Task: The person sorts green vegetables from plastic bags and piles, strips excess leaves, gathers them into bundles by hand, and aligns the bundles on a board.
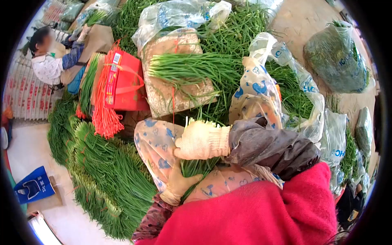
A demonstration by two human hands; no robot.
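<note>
Above person's lap, bundle of green stalks [198, 170] between both hands, pale ends just showing beyond right hand. Right hand [204, 141], knit-gloved, closed around bundle near pale ends; left hand [178, 182] grasps leaves lower down, thumb laid across them. Beyond hands, loose stalks [183, 67] on worn board [161, 98]; beside board, red box [132, 79] with red strands [107, 118]. Left of lap, heaped green bunches [116, 167].

Leafy green bunch [199, 168], pale-ended, hand-held
</note>
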